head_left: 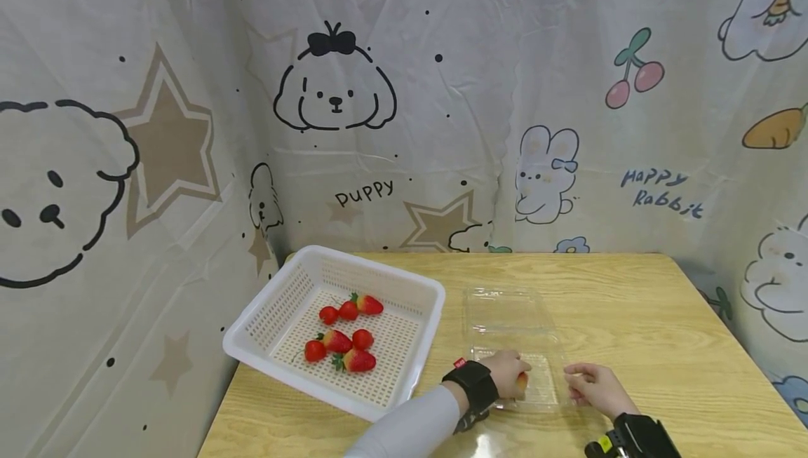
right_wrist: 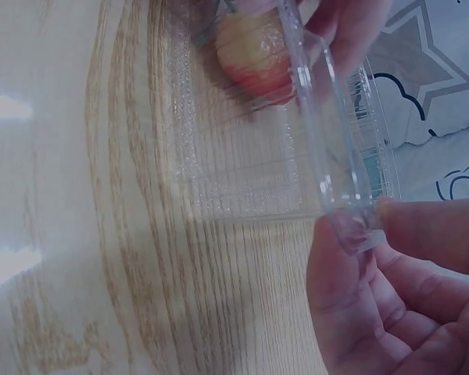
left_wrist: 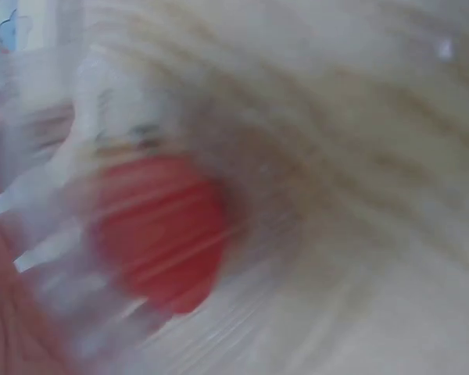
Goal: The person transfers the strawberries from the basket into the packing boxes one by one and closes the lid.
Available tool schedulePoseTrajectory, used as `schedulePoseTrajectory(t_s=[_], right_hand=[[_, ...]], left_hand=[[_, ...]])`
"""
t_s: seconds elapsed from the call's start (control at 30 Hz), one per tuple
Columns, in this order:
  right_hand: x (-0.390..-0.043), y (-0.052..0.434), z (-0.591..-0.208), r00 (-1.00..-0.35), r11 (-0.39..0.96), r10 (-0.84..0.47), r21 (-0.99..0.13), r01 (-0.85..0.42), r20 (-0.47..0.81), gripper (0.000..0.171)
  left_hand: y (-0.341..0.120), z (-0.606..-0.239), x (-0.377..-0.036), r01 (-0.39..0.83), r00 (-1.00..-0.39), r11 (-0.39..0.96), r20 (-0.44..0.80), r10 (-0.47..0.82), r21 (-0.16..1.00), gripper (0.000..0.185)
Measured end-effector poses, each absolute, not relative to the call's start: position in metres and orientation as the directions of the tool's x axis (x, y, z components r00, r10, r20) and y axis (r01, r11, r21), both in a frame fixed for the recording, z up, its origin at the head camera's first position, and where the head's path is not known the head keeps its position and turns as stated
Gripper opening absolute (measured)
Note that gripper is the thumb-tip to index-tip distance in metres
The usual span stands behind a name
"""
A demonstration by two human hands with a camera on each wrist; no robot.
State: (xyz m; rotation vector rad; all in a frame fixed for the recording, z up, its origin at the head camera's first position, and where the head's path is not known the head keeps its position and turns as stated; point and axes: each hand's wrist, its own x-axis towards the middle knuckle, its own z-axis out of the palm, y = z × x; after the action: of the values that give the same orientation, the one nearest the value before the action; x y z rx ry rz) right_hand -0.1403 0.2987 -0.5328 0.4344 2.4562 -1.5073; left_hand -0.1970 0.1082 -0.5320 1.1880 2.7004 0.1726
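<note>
Left hand: the left hand (head_left: 508,372) curls around a strawberry (head_left: 522,382) and holds it down inside the clear box (head_left: 505,318), at the near left part of the tray.
Strawberry in hand: in the right wrist view the strawberry (right_wrist: 254,55) looks red and pale yellow behind the clear plastic. The left wrist view is very blurry, and it shows only a red blob (left_wrist: 160,230).
Right hand: the right hand (head_left: 593,386) pinches the near right edge of the clear box. In the right wrist view the thumb and fingers (right_wrist: 422,234) squeeze the box corner (right_wrist: 352,223).
Clear box: it lies open on the wooden table (head_left: 656,318), to the right of the basket, with its lid flat on the far side.
Basket: the white basket (head_left: 404,290) sits at the left of the table. Seven strawberries (head_left: 344,335) lie in it.
Behind: a cartoon cloth (head_left: 379,128) with puppies and rabbits hangs at the far side.
</note>
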Motion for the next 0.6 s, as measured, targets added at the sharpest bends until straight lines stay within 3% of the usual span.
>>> schedulePoseTrajectory(t_s=[0.27, 0.6], right_hand=[[-0.141, 0.300, -0.532, -0.934, 0.430, 0.119, -0.831, 0.354, -0.336, 0.028], [-0.141, 0.299, -0.533, -0.928, 0.437, 0.132, -0.820, 0.371, -0.349, 0.027]], left_hand=[[0.110, -0.485, -0.216, 0.679, -0.629, 0.686, -0.273, 0.728, 0.263, 0.059], [0.074, -0.405, -0.241, 0.696, -0.666, 0.662, -0.093, 0.740, 0.277, 0.069]])
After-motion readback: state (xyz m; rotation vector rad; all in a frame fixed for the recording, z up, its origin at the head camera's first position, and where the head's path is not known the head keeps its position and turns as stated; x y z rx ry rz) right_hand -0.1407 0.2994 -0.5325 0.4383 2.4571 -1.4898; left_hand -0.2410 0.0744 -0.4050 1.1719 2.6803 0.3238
